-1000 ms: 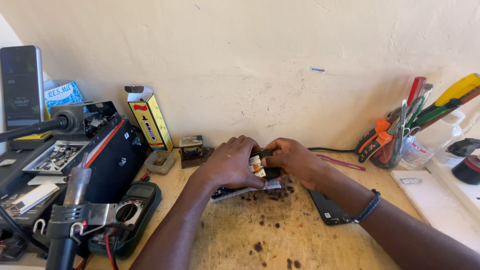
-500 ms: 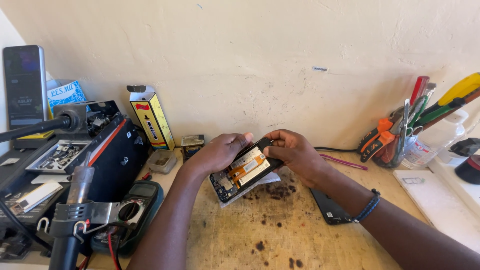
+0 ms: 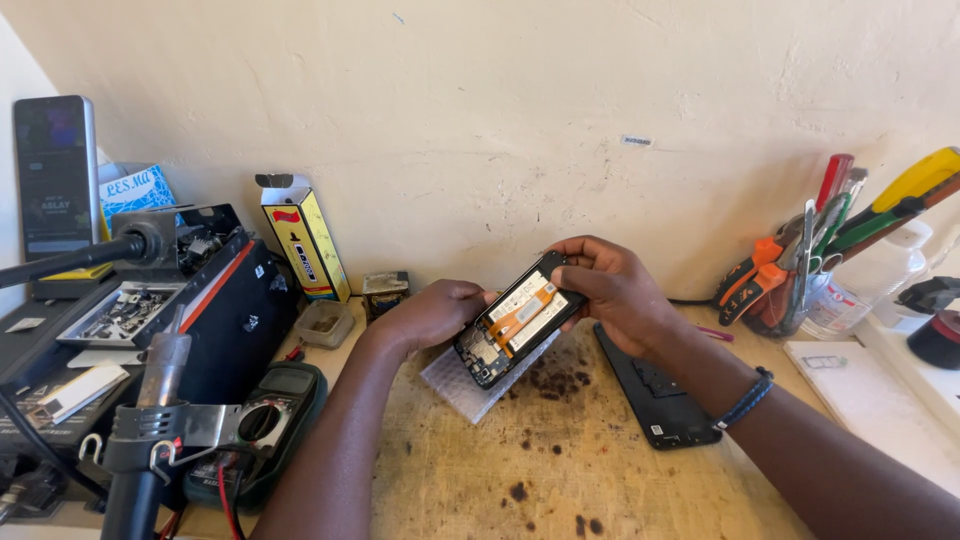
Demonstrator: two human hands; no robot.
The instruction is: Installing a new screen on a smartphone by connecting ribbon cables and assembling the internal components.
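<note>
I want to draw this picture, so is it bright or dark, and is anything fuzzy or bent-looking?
Head view: bright, even light on the wall and wooden table; soft shadows only. The opened phone held between the left hand and right hand looks sharp. The hot-air tool close to the camera is a bit blurry, and things near the edges look stretched.

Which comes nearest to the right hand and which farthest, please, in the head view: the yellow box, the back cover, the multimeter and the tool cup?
From the right hand:
1. Back cover, flat on the bench just below the hand.
2. Tool cup, to its right by the wall.
3. Yellow box, upright at the wall, past the left hand.
4. Multimeter, at the bench's near left.
</note>
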